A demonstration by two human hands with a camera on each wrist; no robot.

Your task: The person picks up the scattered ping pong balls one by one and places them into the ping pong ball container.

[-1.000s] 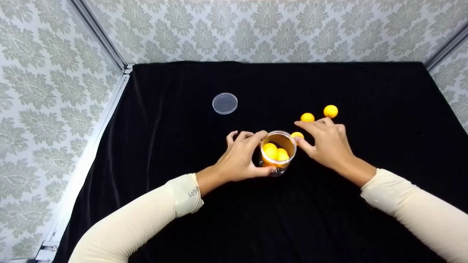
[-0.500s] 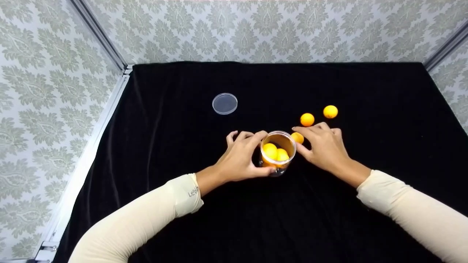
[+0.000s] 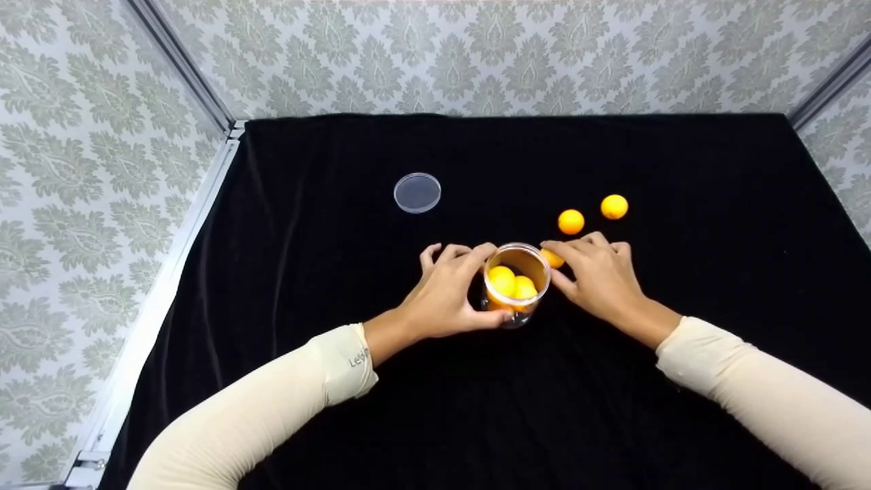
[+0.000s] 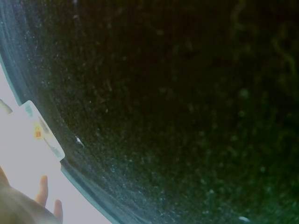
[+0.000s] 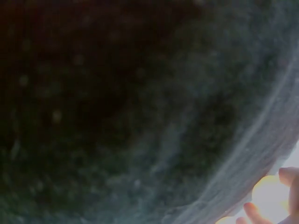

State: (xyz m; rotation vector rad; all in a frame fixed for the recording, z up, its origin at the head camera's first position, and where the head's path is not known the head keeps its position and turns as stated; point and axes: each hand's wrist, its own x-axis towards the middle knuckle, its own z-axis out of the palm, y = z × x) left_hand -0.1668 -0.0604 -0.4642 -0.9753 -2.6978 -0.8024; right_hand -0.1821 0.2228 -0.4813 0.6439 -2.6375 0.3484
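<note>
In the head view, a clear plastic jar (image 3: 529, 316) with orange ping-pong balls (image 3: 502, 280) inside stands near the middle of the black cloth. My left hand (image 3: 446, 292) grips it from the left, thumb at the near side and fingers at the far side. Just right of the jar's rim, my right hand (image 3: 599, 275) pinches another orange ping-pong ball (image 3: 552, 258), which the fingers partly cover. The right wrist view shows that ball (image 5: 270, 197), overexposed, between thumb and fingers. In the left wrist view the jar (image 4: 44, 133) is mostly washed out by glare.
Two loose orange balls, one nearer (image 3: 571, 222) and one farther right (image 3: 614, 207), lie beyond my right hand. A round clear lid (image 3: 417, 193) lies at the back left of the jar. Patterned walls (image 3: 476, 61) border the black cloth (image 3: 326, 177).
My right hand has moved slightly left and toward me, and its fingers have closed over the ball beside the jar. The left hand and jar have stayed in place.
</note>
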